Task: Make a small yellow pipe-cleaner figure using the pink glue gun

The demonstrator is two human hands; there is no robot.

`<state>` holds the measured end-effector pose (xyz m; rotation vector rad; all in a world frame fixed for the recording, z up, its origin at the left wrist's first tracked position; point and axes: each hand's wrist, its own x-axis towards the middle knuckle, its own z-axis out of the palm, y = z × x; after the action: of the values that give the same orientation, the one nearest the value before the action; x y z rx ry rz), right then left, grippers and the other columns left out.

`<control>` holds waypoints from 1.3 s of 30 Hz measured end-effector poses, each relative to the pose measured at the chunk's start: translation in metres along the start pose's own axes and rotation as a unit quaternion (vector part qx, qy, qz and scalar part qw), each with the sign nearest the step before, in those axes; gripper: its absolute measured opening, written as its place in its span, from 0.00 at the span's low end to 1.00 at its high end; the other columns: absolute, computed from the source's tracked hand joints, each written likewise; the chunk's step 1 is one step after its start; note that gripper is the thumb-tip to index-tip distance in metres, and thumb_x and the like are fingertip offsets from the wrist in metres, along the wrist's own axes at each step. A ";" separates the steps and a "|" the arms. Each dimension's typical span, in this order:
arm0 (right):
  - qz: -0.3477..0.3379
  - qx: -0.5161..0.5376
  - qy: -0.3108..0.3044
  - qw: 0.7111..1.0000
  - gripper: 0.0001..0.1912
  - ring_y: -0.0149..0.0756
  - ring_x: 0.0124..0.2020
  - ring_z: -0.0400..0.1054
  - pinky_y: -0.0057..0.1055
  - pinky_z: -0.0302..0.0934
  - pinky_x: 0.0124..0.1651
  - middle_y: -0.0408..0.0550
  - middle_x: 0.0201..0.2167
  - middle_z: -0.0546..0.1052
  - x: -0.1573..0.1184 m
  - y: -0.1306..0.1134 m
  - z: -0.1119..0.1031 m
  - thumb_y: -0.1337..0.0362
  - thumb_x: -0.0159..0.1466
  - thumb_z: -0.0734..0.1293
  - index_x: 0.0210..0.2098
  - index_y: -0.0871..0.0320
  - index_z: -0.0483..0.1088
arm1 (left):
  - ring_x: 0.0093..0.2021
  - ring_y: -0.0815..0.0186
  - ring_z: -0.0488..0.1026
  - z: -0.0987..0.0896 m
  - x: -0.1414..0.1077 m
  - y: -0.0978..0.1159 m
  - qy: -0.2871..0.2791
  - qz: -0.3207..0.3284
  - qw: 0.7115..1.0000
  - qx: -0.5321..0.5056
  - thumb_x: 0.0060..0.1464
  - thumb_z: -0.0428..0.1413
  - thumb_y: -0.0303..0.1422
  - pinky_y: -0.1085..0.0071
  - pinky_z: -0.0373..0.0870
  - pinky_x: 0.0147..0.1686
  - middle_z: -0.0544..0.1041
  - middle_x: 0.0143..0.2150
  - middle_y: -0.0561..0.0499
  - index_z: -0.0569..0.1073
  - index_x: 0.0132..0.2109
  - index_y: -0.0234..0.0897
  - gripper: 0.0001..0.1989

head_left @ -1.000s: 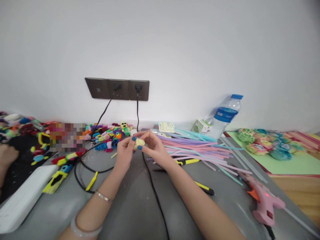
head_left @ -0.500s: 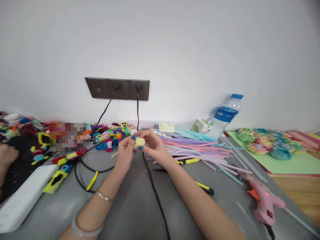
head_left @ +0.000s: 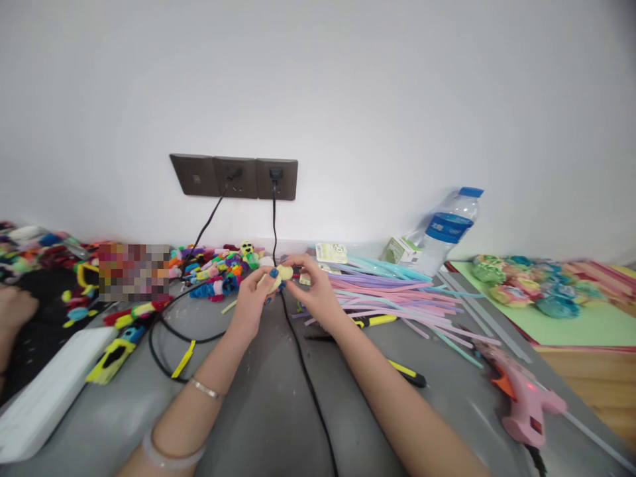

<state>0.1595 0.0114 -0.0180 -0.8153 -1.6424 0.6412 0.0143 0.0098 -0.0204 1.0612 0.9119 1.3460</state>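
Observation:
My left hand is closed in a pinch on a small pale-yellow fuzzy piece, held above the table before the wall. The thumb and forefinger of my right hand close on the rounded right end of the same piece; its other fingers are hidden. What the piece is made into cannot be made out. A bundle of pastel pipe cleaners lies just right of my right hand. Beneath my right wrist and forearm lie a black-and-yellow tool and a second yellow-and-black tool, both partly covered.
A pink glue gun with a red light lies at right. Behind stand a water bottle and a small box. Colourful pipe-cleaner figures, a black cable and a white box lie about. Another person's hand rests far left.
My right hand has shifted slightly right and its fingers have opened wider around the yellow piece. The piece has turned, showing its rounded end more clearly. The left hand moved slightly right.

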 end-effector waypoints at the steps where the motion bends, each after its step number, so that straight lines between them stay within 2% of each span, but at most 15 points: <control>1: -0.011 -0.007 0.000 1.000 0.12 0.39 0.46 0.69 0.37 0.62 0.50 0.49 0.43 0.74 0.000 0.000 0.000 0.72 0.59 0.65 0.42 0.56 0.69 | 0.20 0.75 0.54 -0.001 0.000 -0.001 0.001 -0.003 1.000 0.015 0.43 0.65 0.49 0.78 0.50 0.19 0.64 0.21 0.57 0.76 0.34 0.34 0.21; 5: -0.038 -0.005 0.002 0.999 0.10 0.41 0.47 0.69 0.39 0.61 0.51 0.49 0.41 0.74 0.002 -0.001 0.001 0.72 0.60 0.65 0.40 0.54 0.71 | 0.21 0.75 0.54 -0.001 0.000 -0.002 0.017 -0.015 0.998 0.062 0.40 0.67 0.44 0.78 0.50 0.20 0.62 0.20 0.59 0.76 0.32 0.35 0.17; 8: -0.032 0.001 -0.004 0.999 0.10 0.41 0.45 0.69 0.38 0.62 0.50 0.49 0.40 0.74 0.002 -0.002 0.000 0.72 0.61 0.65 0.40 0.54 0.71 | 0.21 0.74 0.56 -0.001 0.001 -0.002 0.034 -0.012 0.997 0.074 0.40 0.66 0.40 0.77 0.52 0.20 0.65 0.22 0.58 0.77 0.32 0.36 0.14; 13: 0.023 0.013 -0.012 1.000 0.11 0.38 0.40 0.69 0.36 0.63 0.45 0.49 0.40 0.75 0.001 -0.004 -0.002 0.69 0.62 0.65 0.43 0.56 0.72 | 0.21 0.73 0.58 -0.002 0.002 -0.002 0.066 0.004 0.995 0.081 0.39 0.65 0.38 0.77 0.54 0.21 0.67 0.22 0.57 0.78 0.32 0.36 0.12; 17: 0.051 0.024 -0.001 0.998 0.06 0.38 0.37 0.69 0.35 0.62 0.42 0.49 0.35 0.76 0.001 -0.002 -0.002 0.64 0.63 0.66 0.38 0.57 0.74 | 0.20 0.73 0.57 -0.001 0.002 -0.001 0.071 0.022 0.992 0.101 0.38 0.65 0.36 0.76 0.53 0.20 0.66 0.20 0.58 0.78 0.30 0.36 0.11; 22: 0.090 0.080 0.024 0.992 0.08 0.37 0.34 0.69 0.35 0.63 0.40 0.48 0.32 0.76 0.002 0.006 0.000 0.58 0.61 0.68 0.34 0.57 0.74 | 0.23 0.73 0.61 -0.002 0.002 -0.001 0.057 0.041 0.990 0.122 0.41 0.64 0.35 0.77 0.56 0.23 0.70 0.24 0.56 0.79 0.32 0.36 0.09; 26: 0.142 0.138 0.054 0.979 0.13 0.34 0.28 0.67 0.32 0.62 0.35 0.44 0.27 0.74 0.004 0.012 0.000 0.53 0.57 0.72 0.31 0.56 0.71 | 0.21 0.74 0.60 -0.004 0.002 -0.002 0.057 0.020 0.992 0.114 0.43 0.63 0.35 0.78 0.55 0.21 0.69 0.22 0.57 0.78 0.35 0.37 0.09; 30: 0.165 0.173 0.073 0.968 0.16 0.32 0.27 0.66 0.31 0.63 0.34 0.42 0.27 0.73 0.006 0.014 -0.002 0.51 0.54 0.73 0.31 0.56 0.70 | 0.20 0.74 0.61 -0.005 0.002 -0.004 0.047 0.005 0.994 0.096 0.43 0.63 0.35 0.78 0.55 0.20 0.67 0.21 0.58 0.77 0.33 0.36 0.09; 34: 0.162 0.173 0.049 0.970 0.17 0.32 0.27 0.66 0.31 0.62 0.33 0.43 0.27 0.74 0.006 0.012 -0.002 0.49 0.54 0.74 0.32 0.56 0.71 | 0.20 0.75 0.61 -0.004 0.002 -0.006 0.032 0.000 0.997 0.073 0.42 0.65 0.35 0.79 0.55 0.19 0.69 0.22 0.57 0.78 0.36 0.36 0.12; 39: 0.151 0.153 0.025 0.976 0.16 0.33 0.27 0.66 0.31 0.61 0.32 0.43 0.26 0.74 0.006 0.010 -0.001 0.50 0.54 0.73 0.32 0.55 0.72 | 0.20 0.74 0.62 -0.003 0.003 -0.006 0.059 -0.039 0.996 0.050 0.35 0.68 0.37 0.79 0.56 0.20 0.68 0.19 0.57 0.78 0.35 0.34 0.17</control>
<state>0.1616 0.0216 -0.0218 -0.8516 -1.3395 1.0499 0.0134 0.0131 -0.0270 1.0187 1.1085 1.3201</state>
